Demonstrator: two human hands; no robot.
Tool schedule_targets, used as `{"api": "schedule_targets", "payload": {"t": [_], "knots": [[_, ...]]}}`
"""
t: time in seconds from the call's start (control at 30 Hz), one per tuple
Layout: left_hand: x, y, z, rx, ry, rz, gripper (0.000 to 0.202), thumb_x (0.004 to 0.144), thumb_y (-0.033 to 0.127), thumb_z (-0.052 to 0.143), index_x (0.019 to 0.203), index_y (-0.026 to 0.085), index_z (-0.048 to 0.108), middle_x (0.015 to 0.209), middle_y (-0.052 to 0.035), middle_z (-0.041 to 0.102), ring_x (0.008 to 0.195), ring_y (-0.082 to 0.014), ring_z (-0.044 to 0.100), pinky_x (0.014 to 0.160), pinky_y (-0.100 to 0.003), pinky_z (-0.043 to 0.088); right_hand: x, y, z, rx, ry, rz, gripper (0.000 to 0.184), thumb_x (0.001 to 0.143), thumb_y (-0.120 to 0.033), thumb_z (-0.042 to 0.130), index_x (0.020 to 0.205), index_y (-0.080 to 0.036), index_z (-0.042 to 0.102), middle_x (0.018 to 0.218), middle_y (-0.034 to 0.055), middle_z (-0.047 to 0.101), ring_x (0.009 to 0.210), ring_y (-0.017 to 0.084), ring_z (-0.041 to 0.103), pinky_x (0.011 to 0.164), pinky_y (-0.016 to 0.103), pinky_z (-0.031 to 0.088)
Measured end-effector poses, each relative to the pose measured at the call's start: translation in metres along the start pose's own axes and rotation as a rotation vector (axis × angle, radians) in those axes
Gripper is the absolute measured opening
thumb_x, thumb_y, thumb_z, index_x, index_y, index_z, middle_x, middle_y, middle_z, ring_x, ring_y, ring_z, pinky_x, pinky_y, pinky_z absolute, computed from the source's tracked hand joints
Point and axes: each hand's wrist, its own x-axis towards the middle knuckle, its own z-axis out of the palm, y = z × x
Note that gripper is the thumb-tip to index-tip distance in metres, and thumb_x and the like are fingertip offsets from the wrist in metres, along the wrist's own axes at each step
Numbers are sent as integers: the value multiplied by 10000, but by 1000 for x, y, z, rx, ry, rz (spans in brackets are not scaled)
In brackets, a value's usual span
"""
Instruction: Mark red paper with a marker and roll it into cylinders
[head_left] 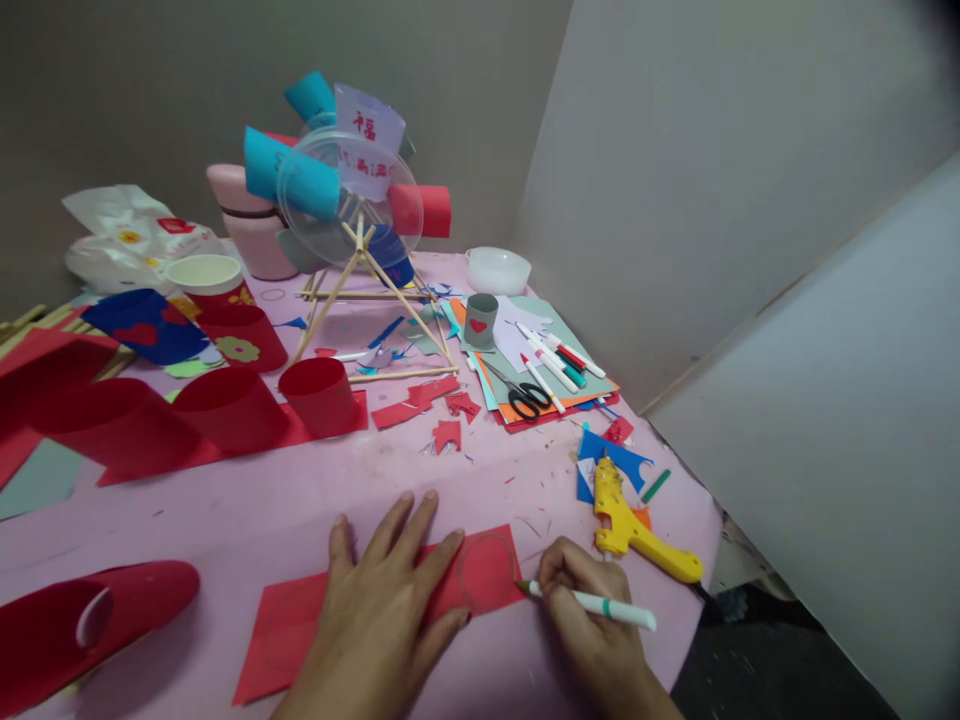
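Observation:
A red paper sheet (487,578) lies on the pink table (247,510) near its front edge, with a faint drawn circle on its right part. My left hand (382,600) lies flat on the sheet, fingers spread. My right hand (589,620) pinches a white marker with a green tip (600,603); the tip touches the sheet's right edge.
A yellow glue gun (634,525) lies just right of my right hand. Behind are scissors (521,393), markers (559,358) on coloured paper, rolled red paper cylinders (319,395), a stick-and-paper windmill model (352,200), cups and scraps. A grey wall (712,200) runs along the right.

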Motion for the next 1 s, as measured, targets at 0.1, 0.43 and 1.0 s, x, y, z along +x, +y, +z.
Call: {"api": "schedule_targets", "payload": {"t": [0.1, 0.43, 1.0], "knots": [[-2, -1, 0, 6, 13, 0, 450, 775, 438, 630, 1209, 320, 609, 1423, -154, 460, 1261, -423, 455, 896, -769, 291, 0, -1, 1, 58, -20, 21, 110, 622, -216, 402, 525, -224, 452, 431, -68, 368, 418, 110, 338, 447, 243, 242], [-5, -5, -10, -48, 69, 17, 495, 835, 477, 575, 1302, 326, 511, 1408, -158, 483, 1254, -403, 472, 884, -797, 304, -3, 10, 2, 323, 124, 92, 124, 770, -280, 468, 657, -228, 467, 425, -86, 424, 400, 108, 385, 417, 205, 300], [-122, -59, 0, 141, 226, -164, 386, 917, 329, 459, 1285, 223, 510, 1324, -87, 584, 1174, -265, 582, 924, -524, 514, -28, -27, 51, 103, 118, 48, 148, 759, -356, 541, 683, -230, 558, 513, -47, 444, 481, 138, 394, 460, 241, 291]]}}
